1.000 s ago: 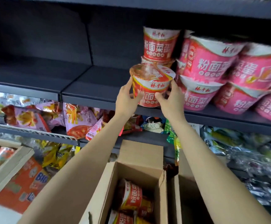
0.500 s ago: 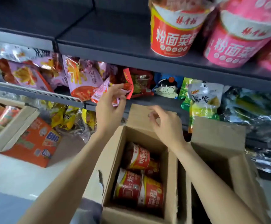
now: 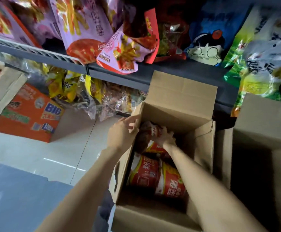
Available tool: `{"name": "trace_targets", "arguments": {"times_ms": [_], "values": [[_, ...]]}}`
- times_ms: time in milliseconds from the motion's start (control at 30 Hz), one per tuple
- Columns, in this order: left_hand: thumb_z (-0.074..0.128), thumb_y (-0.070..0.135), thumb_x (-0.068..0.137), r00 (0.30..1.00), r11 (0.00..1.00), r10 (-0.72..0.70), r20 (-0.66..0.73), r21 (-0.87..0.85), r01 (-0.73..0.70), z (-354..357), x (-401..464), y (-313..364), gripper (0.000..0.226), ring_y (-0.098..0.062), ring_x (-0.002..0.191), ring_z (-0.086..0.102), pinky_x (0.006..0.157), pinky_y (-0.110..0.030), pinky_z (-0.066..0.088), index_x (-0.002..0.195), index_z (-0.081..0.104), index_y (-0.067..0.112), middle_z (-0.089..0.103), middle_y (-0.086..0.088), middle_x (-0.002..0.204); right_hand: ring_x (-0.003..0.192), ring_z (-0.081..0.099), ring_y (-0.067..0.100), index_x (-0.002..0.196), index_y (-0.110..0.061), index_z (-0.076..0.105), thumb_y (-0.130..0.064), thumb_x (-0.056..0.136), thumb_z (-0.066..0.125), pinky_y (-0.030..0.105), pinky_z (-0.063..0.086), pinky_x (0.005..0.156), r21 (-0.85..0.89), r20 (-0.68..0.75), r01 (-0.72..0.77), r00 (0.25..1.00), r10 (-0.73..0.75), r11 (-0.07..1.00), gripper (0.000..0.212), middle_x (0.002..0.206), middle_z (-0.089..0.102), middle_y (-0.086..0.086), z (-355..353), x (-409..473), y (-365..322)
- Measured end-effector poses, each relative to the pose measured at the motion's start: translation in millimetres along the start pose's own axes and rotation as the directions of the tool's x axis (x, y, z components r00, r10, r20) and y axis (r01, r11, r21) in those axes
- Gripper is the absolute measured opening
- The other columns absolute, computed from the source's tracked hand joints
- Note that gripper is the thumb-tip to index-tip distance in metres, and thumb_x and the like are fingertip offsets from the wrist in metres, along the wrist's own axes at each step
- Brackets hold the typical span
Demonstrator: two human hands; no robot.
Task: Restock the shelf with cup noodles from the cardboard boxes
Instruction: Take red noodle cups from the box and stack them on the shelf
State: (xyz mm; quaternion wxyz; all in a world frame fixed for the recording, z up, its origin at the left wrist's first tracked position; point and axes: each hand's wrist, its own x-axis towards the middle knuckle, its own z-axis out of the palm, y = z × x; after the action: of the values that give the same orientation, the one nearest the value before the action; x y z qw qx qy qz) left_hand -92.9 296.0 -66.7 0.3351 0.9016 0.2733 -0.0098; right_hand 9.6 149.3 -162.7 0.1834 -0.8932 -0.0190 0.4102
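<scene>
An open cardboard box [image 3: 160, 215] is seen in the near middle of the scene, on the floor below the shelf [image 3: 136, 72]. Both hands are reached into its far end. The left hand [image 3: 122, 133] is placed at the left wall of the box, with its fingers curled over a cup of noodles [image 3: 146, 136] which lies at the far end inside the box. The right hand [image 3: 165, 137] is laid on the right side of the same cup, its fingers bent around it, so the cup is held between the two hands. Whether the cup is already lifted cannot be told, because this part is blurred.

More red cups [image 3: 158, 174] are seen lying on their sides in the nearer part of the box, partly hidden under the right forearm. A second cardboard box [image 3: 262, 131] stands just beside the first one on the right; its inside is dark. Bags of snacks [image 3: 119, 52] are hung over the edge of the shelf above. At the far left an orange carton [image 3: 32, 114] is placed on the floor [image 3: 44, 156].
</scene>
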Motion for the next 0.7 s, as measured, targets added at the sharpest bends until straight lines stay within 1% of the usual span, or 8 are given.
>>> {"name": "trace_targets", "arguments": {"times_ms": [100, 267, 333, 433, 500, 567, 633, 700], "values": [[0.068, 0.02, 0.084, 1.0, 0.999, -0.016, 0.01, -0.046, 0.016, 0, 4, -3, 0.042, -0.003, 0.089, 0.068, 0.065, -0.017, 0.041, 0.122, 0.06, 0.036, 0.068, 0.015, 0.11, 0.134, 0.028, 0.046, 0.15, -0.031, 0.01, -0.063, 0.076, 0.065, 0.052, 0.032, 0.109, 0.05, 0.036, -0.067, 0.997, 0.065, 0.996, 0.097, 0.15, 0.018, 0.023, 14, 18, 4], [0.07, 0.018, 0.082, 1.0, 0.997, -0.017, 0.017, -0.075, 0.018, 1, 5, -6, 0.044, -0.006, 0.089, 0.069, 0.076, -0.026, 0.053, 0.121, 0.06, 0.037, 0.069, 0.015, 0.107, 0.131, 0.031, 0.045, 0.145, -0.028, 0.022, -0.05, 0.077, 0.07, 0.047, 0.036, 0.103, 0.171, -0.052, -0.094, 0.993, 0.105, 0.981, 0.086, 0.146, 0.023, 0.02, 5, 6, 4], [0.07, 0.019, 0.083, 1.0, 0.998, -0.011, 0.011, -0.067, 0.012, 0, 3, -5, 0.044, -0.007, 0.091, 0.069, 0.077, -0.03, 0.054, 0.122, 0.059, 0.036, 0.069, 0.013, 0.109, 0.129, 0.034, 0.04, 0.139, -0.029, 0.03, -0.05, 0.074, 0.073, 0.046, 0.039, 0.102, 0.223, -0.125, -0.014, 0.991, 0.043, 0.975, 0.081, 0.142, 0.03, 0.015, -8, -18, 7], [0.067, 0.022, 0.086, 0.999, 0.998, -0.02, 0.038, -0.063, 0.022, -1, -1, -2, 0.041, -0.009, 0.096, 0.068, 0.076, -0.025, 0.05, 0.124, 0.059, 0.034, 0.068, 0.011, 0.114, 0.119, 0.045, 0.023, 0.129, -0.03, 0.04, -0.05, 0.067, 0.079, 0.036, 0.044, 0.097, 0.353, -0.279, 0.162, 0.958, -0.062, 0.922, 0.077, 0.129, 0.042, 0.004, -39, -68, 17], [0.066, 0.033, 0.086, 0.997, 0.986, -0.041, 0.07, -0.157, 0.051, -4, -10, 2, 0.039, -0.014, 0.102, 0.065, 0.083, -0.029, 0.051, 0.124, 0.059, 0.029, 0.065, 0.005, 0.12, 0.112, 0.051, 0.014, 0.124, -0.03, 0.045, -0.049, 0.065, 0.081, 0.03, 0.044, 0.092, 0.466, -0.355, 0.263, 0.93, -0.094, 0.845, 0.072, 0.122, 0.051, -0.003, -64, -105, 21], [0.064, 0.053, 0.08, 0.997, 0.947, -0.027, 0.072, -0.319, 0.049, -13, -28, 13, 0.053, -0.016, 0.111, 0.061, 0.093, -0.036, 0.049, 0.127, 0.057, 0.028, 0.061, 0.004, 0.125, 0.108, 0.058, 0.011, 0.115, -0.031, 0.05, -0.052, 0.059, 0.082, 0.032, 0.048, 0.093, 0.619, -0.373, 0.337, 0.921, -0.112, 0.71, 0.068, 0.116, 0.06, -0.008, -89, -139, 22], [0.066, 0.063, 0.074, 0.997, 0.859, 0.022, 0.072, -0.512, 0.018, -29, -54, 34, 0.058, -0.01, 0.12, 0.055, 0.099, -0.03, 0.045, 0.125, 0.055, 0.037, 0.058, 0.016, 0.125, 0.104, 0.062, 0.013, 0.11, -0.03, 0.053, -0.052, 0.056, 0.083, 0.036, 0.052, 0.087, 0.756, -0.334, 0.344, 0.934, -0.125, 0.557, 0.066, 0.111, 0.065, -0.007, -111, -171, 20], [0.07, 0.065, 0.068, 0.987, 0.758, 0.144, 0.067, -0.648, -0.066, -46, -79, 55, 0.053, -0.001, 0.121, 0.053, 0.097, -0.021, 0.044, 0.117, 0.054, 0.054, 0.06, 0.025, 0.122, 0.105, 0.063, 0.018, 0.108, -0.03, 0.054, -0.049, 0.061, 0.079, 0.035, 0.053, 0.077, 0.822, -0.266, 0.315, 0.949, -0.17, 0.475, 0.056, 0.112, 0.065, -0.003, -131, -201, 16]]}}
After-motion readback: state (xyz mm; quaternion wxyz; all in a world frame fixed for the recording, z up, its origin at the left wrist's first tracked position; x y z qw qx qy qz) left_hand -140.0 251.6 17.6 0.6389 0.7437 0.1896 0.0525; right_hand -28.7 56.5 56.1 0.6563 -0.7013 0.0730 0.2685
